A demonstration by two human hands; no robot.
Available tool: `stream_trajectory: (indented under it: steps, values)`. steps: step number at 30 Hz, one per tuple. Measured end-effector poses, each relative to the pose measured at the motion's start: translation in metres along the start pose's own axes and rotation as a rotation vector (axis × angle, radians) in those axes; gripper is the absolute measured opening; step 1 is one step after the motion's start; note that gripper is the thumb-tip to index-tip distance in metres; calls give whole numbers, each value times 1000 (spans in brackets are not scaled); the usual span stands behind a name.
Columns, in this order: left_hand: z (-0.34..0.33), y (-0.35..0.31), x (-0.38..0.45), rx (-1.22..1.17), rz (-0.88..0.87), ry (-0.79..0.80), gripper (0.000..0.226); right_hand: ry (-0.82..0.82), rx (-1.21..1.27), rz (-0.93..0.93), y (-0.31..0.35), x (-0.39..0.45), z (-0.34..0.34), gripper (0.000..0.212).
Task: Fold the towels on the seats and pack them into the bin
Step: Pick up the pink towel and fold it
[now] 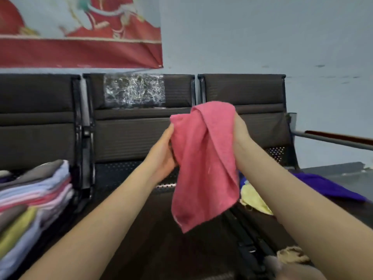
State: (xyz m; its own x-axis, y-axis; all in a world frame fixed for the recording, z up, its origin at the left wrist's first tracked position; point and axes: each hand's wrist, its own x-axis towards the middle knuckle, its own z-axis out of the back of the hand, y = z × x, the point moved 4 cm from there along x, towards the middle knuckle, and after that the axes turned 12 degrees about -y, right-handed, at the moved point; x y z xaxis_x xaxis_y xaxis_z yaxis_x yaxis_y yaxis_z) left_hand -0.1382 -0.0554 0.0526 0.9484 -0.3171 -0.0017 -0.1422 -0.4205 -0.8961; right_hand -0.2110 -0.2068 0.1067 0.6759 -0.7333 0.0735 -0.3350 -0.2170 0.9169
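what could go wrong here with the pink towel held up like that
1. The pink towel hangs bunched and twisted between the left hand and right hand, so a fold started now would likely come out crooked.
2. Its low corner dangles free and could drag across the yellow towel on the right seat.
3. The folded stack on the left seat leans, so adding to it may tip it.

A row of dark seats (129,136) with perforated metal bases runs left to right along the far wall. On the left seat rests a stack of folded towels (34,197). On the right seat lie a yellow towel (253,197), a purple towel (323,184) farther right, and a crumpled tan cloth (292,255) at the near edge.
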Motion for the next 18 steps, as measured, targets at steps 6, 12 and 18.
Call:
stream_trajectory:
  steps: [6,12,18]
  values:
    - [139,13,0,131,-77,-338,13,108,-197,28,-109,-20,-59,35]
    - [242,29,-6,577,-137,-571,12,661,-895,496,-191,-32,-74,41]
    - [284,39,-7,841,-126,-454,9,948,-1056,203,-232,-28,-64,33]
